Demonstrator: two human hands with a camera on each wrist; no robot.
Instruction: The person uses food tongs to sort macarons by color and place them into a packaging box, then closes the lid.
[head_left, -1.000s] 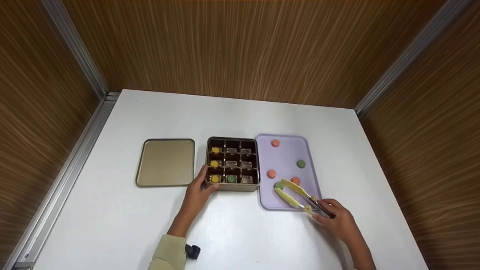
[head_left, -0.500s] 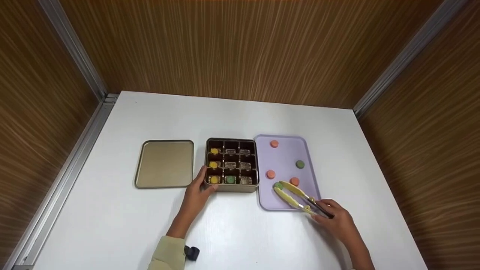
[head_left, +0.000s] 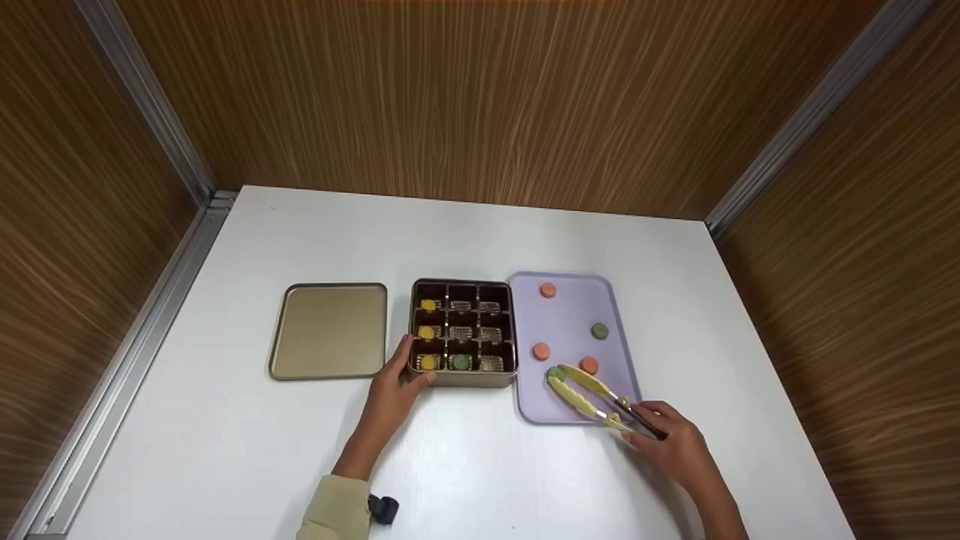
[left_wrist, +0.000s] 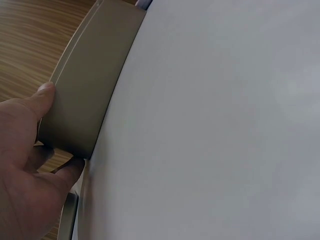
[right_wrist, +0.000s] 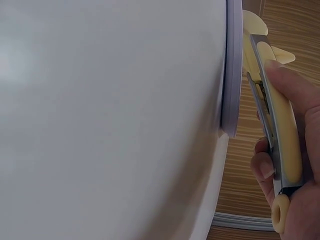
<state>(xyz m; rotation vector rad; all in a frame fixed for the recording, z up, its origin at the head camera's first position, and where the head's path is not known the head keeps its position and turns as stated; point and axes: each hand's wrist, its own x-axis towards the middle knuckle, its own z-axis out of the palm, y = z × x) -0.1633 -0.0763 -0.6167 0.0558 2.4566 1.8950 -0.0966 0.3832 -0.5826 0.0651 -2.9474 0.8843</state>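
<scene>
In the head view, my left hand [head_left: 391,390] holds the near left corner of a gold tin box [head_left: 480,380], thumb on the front wall and fingers along the left side. Its brown insert has several compartments: yellow macarons [head_left: 428,362] fill the left column and a green macaron [head_left: 461,362] sits front middle. My right hand [head_left: 670,439] grips yellow-tipped tongs [head_left: 577,397]. Their tips lie on either side of another green macaron [head_left: 556,373] on the lilac tray [head_left: 540,409]. The right wrist view shows the tongs' handle [right_wrist: 282,125] in my palm; the tray hides their tips there.
On the tray lie pink macarons [head_left: 548,289] and one more green macaron [head_left: 600,331]; a pink macaron [head_left: 589,365] is close beside the tongs. The gold lid [head_left: 330,330] lies left of the box. Wood-grain panels [head_left: 450,105] enclose the white table [head_left: 480,240].
The tongs' tips have drawn slightly closer together around the green macaron. Both hands stay almost where they were, and the head view shifts a little.
</scene>
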